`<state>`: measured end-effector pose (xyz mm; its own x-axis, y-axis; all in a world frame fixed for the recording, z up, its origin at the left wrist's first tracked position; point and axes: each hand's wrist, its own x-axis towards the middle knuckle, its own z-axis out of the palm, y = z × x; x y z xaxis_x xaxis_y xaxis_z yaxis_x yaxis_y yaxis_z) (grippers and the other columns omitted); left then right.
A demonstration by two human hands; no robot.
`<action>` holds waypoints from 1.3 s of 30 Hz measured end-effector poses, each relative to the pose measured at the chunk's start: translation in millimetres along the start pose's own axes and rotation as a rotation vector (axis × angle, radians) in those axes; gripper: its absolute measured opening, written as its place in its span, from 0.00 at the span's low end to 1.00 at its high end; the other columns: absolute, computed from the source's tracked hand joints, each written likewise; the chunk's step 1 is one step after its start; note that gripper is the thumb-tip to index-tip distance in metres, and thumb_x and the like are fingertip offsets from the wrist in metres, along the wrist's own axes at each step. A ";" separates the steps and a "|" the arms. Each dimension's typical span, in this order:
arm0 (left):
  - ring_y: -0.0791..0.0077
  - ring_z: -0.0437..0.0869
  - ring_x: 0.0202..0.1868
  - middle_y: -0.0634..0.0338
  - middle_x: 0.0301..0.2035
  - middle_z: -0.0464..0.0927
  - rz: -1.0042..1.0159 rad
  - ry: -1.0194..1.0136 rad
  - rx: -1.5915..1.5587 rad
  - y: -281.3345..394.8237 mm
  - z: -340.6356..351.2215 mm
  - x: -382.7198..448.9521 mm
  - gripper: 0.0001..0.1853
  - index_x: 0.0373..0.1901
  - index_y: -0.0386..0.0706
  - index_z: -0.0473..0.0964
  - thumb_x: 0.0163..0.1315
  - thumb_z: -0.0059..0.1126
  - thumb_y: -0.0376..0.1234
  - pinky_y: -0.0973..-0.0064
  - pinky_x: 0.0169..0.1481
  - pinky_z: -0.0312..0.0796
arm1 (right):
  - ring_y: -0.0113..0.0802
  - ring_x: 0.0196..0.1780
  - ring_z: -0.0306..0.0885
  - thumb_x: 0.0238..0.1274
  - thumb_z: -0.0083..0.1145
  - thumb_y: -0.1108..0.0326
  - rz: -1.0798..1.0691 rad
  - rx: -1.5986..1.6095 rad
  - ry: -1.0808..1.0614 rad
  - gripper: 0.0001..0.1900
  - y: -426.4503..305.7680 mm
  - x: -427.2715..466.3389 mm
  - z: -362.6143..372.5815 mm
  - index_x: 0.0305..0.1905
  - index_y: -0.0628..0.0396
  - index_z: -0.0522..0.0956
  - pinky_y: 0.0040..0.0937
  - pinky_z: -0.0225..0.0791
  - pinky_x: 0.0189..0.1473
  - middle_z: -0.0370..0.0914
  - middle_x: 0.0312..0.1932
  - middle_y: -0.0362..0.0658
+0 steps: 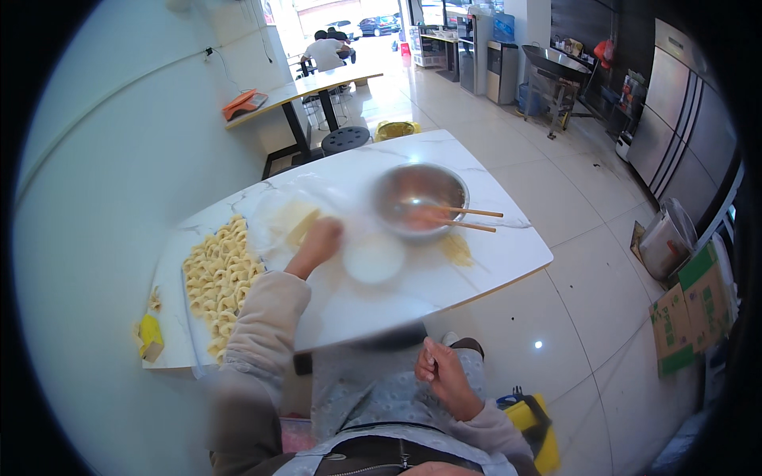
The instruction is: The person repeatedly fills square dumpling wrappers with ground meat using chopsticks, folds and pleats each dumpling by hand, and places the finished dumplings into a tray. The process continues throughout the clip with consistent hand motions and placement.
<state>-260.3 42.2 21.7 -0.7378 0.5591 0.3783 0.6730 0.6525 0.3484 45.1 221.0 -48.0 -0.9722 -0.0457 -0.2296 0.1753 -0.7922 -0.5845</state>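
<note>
My left hand [323, 239] reaches over the white marbled table [381, 303], right beside a stack of pale dough wrappers [297, 221] on a clear plastic bag; blur hides whether its fingers hold one. Just right of it is a round white dish or lid [374, 258]. My right hand [442, 370] is above my lap with its fingers curled in; nothing shows in them. A steel bowl [422, 199] holds a pinkish filling [419, 216] and two wooden chopsticks [476, 211]. Folded dumplings [220, 273] cover a tray at the left.
Near the table's left corner lies a yellow packet [151, 338]. Yellowish crumbs or wrappers [457, 250] lie below the bowl. Beyond the table are a black stool [345, 138] and a yellow-lined bin [396, 130]. Farther back, people sit at another table [324, 83].
</note>
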 end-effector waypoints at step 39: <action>0.58 0.62 0.63 0.49 0.60 0.63 -0.463 0.769 -2.352 42.5 -11.4 -34.5 0.23 0.60 0.34 0.61 0.65 0.39 0.35 0.59 0.69 0.50 | 0.25 0.22 0.75 0.64 0.51 0.64 -0.814 -0.982 0.076 0.13 -218.2 163.4 73.1 0.39 0.65 0.76 0.18 0.68 0.19 0.73 0.22 0.41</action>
<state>-205.6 44.8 33.3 -0.9951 0.0907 -0.0402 -0.0965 -0.9794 0.1772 -163.3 341.9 98.9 -0.8469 0.2991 0.4398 -0.3922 0.2072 -0.8962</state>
